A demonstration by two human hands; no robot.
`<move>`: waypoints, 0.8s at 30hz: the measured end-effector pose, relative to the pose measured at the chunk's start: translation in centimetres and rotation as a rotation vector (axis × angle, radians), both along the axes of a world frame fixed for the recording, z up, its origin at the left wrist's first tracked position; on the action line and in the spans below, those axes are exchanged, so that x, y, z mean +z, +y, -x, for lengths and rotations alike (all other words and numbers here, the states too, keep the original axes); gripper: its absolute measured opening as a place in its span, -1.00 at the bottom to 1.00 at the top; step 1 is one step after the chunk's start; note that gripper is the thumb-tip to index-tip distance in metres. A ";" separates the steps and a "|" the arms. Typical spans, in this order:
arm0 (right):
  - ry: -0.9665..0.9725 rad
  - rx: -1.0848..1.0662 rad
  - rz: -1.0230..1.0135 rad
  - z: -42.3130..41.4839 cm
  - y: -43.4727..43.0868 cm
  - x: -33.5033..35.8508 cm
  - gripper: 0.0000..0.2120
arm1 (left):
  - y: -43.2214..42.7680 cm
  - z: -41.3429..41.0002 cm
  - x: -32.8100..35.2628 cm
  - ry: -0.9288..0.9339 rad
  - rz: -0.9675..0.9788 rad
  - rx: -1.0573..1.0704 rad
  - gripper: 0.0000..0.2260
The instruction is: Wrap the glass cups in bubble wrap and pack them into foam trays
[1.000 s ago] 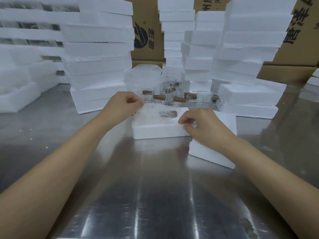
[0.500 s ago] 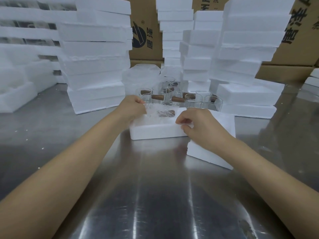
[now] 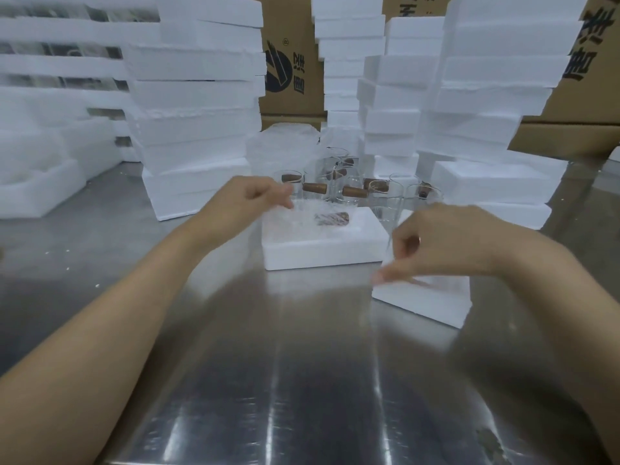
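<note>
Head view – foam tray holding bubble-wrapped cup, left hand and right hand loosely curled, empty.

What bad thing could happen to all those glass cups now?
1. The bare glass cups stand crowded just behind the foam tray, near the left hand; a careless reach might knock them together or over.
2. The tall foam stacks behind lean unevenly and could topple onto the cups.
3. The wrapped cup seems to sit loosely in the tray; it might not be fully seated.
</note>
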State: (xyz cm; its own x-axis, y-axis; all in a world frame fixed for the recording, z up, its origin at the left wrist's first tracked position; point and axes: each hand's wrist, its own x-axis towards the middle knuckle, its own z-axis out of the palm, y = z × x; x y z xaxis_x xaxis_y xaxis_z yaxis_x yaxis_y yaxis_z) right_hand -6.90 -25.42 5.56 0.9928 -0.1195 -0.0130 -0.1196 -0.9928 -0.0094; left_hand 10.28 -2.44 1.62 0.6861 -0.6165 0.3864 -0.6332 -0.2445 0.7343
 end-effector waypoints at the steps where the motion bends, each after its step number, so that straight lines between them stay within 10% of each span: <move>1: 0.108 0.013 -0.012 0.0 0.0 -0.1 -0.48 | -0.2 0.2 -0.1 0.003 -0.062 -0.035 -0.67; 6: 0.064 0.151 -0.282 0.1 -1.5 0.7 -0.69 | -1.4 0.8 -0.4 -0.182 -0.373 0.047 -0.63; 16: -0.909 0.255 -1.662 0.4 -5.0 2.8 -0.69 | -2.7 0.8 -0.8 -0.332 -0.513 -0.022 -0.35; 24: -0.696 -0.118 -1.984 -3.0 -1.5 -0.7 -0.61 | -2.2 0.8 1.1 0.177 0.197 0.001 -0.27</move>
State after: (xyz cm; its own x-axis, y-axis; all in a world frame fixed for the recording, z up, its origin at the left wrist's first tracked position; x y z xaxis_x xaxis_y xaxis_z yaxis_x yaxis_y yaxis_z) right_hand -3.94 -26.96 4.88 0.8794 -0.4632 0.1098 0.3235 0.4122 -0.8518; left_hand 9.46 -4.65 2.75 0.7542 -0.5408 0.3725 -0.4903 -0.0864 0.8672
